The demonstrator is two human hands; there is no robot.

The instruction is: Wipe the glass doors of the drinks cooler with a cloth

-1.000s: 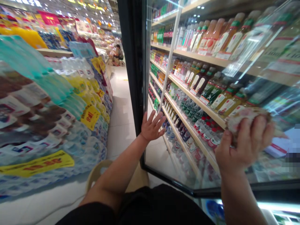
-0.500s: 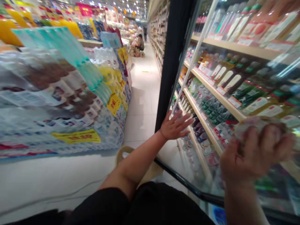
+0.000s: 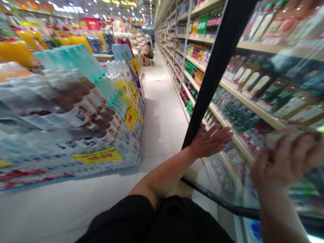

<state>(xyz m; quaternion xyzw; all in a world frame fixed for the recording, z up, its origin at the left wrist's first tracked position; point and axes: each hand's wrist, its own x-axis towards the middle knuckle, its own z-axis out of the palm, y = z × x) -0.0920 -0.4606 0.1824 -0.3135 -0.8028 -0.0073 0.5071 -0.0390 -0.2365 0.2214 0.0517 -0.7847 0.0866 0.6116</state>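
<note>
A black-framed glass door (image 3: 215, 71) stands between me and shelves of bottled drinks. My left hand (image 3: 211, 140) lies open against the door beside its black edge, fingers stretched to the right. Further right, my right hand (image 3: 286, 162) is up at the glass, its fingers curled over a crumpled, pale cloth (image 3: 278, 135). Motion blurs that hand and the cloth, so the cloth's pattern is unclear. Rows of bottles (image 3: 253, 81) show through the glass.
Shrink-wrapped bottle packs (image 3: 76, 111) are stacked at left with yellow price signs (image 3: 97, 156). A tiled aisle (image 3: 159, 111) runs ahead beside long shelves (image 3: 177, 47). Far down it, a person (image 3: 149, 54) is low beside some boxes. A tan object (image 3: 191, 175) is partly hidden behind my left arm.
The door's black edge has shifted right and leans more, exposing more aisle shelves. Both hands have moved right with it, the left still open and the right still holding the cloth.
</note>
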